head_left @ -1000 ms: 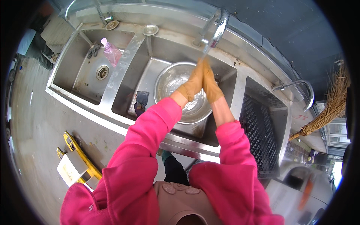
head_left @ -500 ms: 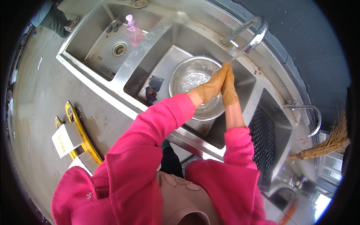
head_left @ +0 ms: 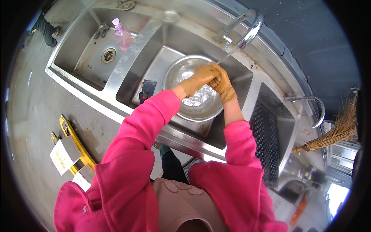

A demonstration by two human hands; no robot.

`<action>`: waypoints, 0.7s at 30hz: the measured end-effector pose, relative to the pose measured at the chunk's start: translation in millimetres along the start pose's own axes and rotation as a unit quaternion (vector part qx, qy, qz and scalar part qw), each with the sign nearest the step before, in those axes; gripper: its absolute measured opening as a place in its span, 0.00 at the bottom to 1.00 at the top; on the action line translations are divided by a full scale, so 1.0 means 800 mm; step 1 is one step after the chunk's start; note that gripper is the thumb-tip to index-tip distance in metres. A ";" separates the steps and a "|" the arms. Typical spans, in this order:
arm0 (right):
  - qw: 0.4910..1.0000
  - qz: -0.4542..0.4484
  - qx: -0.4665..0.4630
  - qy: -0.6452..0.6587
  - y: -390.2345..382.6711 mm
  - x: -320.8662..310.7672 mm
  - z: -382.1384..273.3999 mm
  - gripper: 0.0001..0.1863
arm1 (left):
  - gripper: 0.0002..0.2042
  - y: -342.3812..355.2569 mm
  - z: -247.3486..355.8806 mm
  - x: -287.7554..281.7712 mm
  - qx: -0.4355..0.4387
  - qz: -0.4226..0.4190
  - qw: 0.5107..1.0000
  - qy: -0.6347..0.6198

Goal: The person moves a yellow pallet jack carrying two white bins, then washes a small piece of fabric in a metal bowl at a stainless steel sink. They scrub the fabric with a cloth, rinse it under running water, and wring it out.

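Both my hands wear tan rubber gloves and are clasped together over a round steel basin (head_left: 170, 91). The fingers of my left hand (head_left: 199, 78) press onto my right hand (head_left: 226, 88), whose own fingers curl in against the left. Nothing else shows between them, though the inner fingers are partly hidden. From the curved chrome faucet (head_left: 253, 31), a thin stream of water falls to the top of the gloves. Rippling water (head_left: 201, 98) fills part of the basin, which stands in the middle sink compartment (head_left: 145, 58).
A dark scrap (head_left: 148, 89) lies left of the basin. In the left compartment are a pink pump bottle (head_left: 123, 36) and a grey clump (head_left: 101, 31). Right are a black ridged mat (head_left: 264, 135), a second faucet (head_left: 319, 108) and a straw broom (head_left: 332, 139). A yellow-framed stand (head_left: 79, 145) is on the floor.
My hands have gone from palms pressed flat together, fingers pointing at the stream, to clasped with curled fingers. They sit slightly lower against the basin. The whole view has shifted a little.
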State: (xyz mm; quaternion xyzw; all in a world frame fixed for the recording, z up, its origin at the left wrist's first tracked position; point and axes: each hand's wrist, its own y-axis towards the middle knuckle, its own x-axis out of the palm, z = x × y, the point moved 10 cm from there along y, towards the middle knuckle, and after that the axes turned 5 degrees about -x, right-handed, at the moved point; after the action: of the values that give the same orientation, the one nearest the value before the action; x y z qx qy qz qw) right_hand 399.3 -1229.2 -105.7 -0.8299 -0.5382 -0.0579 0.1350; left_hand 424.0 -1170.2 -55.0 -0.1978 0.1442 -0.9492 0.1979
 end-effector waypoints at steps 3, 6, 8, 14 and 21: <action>0.963 0.049 -0.151 -0.219 -0.010 0.001 -0.019 0.19 | 0.12 0.002 -0.002 0.008 0.007 -0.045 0.918 -0.395; 0.776 0.085 -0.331 -0.531 -0.034 0.044 -0.056 0.12 | 0.12 0.009 -0.007 0.005 0.078 0.021 0.965 -0.249; 0.968 -0.018 -0.164 -0.187 -0.006 0.044 -0.021 0.11 | 0.12 -0.007 0.024 0.001 0.214 0.151 0.950 0.171; 0.853 0.021 -0.176 -0.490 -0.023 0.067 -0.068 0.09 | 0.13 0.010 0.008 -0.031 0.028 0.075 0.975 0.209; 0.983 0.132 0.031 0.127 -0.026 0.060 -0.027 0.11 | 0.13 0.001 -0.059 -0.033 -0.108 0.036 0.920 -0.375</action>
State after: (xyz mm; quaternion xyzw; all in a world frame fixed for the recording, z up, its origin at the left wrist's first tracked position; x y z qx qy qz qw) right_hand 401.4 -1185.0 -70.1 -0.8749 -0.4041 -0.1281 0.2341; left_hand 426.1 -1150.5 -105.3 -0.5537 0.1678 -0.7766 0.2495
